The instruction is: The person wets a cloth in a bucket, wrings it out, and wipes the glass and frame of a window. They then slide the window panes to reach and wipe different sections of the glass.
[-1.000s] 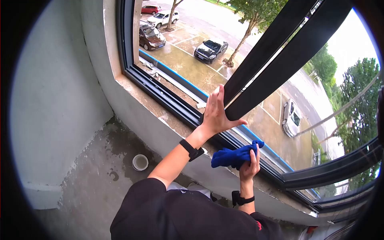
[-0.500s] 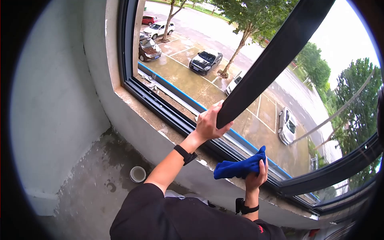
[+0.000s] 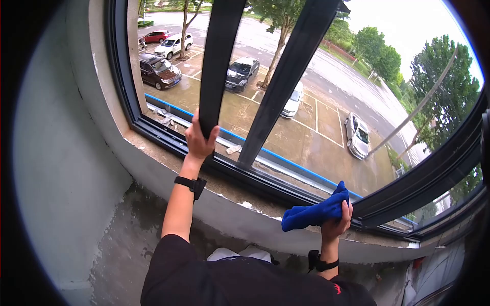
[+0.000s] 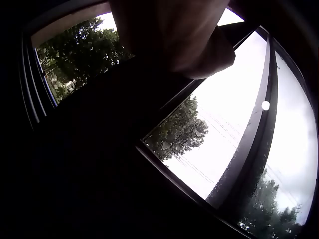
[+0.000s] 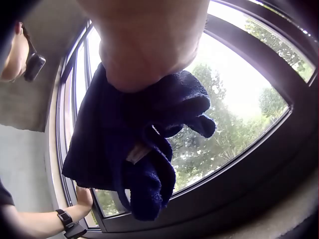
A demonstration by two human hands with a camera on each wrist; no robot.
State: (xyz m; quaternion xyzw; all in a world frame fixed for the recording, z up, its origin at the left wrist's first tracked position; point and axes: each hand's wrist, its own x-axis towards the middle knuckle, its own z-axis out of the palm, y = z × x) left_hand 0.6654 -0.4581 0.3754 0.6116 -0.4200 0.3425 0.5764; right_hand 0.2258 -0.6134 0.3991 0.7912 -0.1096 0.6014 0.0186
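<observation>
My left hand (image 3: 200,140) grips the lower end of a dark window sash's upright (image 3: 217,61), its fingers at the left edge and its thumb across the inner face. In the left wrist view the hand is dark against the bright glass. My right hand (image 3: 337,222) holds a bunched blue cloth (image 3: 312,214) above the sill, to the right of the left hand. Folds of the cloth (image 5: 144,194) hang below that hand in the right wrist view, and the palm side is hidden.
A second dark upright (image 3: 286,76) stands right of the held sash. The bottom track (image 3: 163,140) runs along a rough sill (image 3: 250,205). White debris (image 3: 234,149) lies beyond the track. Low wall and damp concrete floor (image 3: 122,245) are below; parked cars show outside.
The left hand has gone from spread fingers to gripping the upright, and has slid the sash left, apart from the other upright. The right hand keeps the cloth; the view has turned.
</observation>
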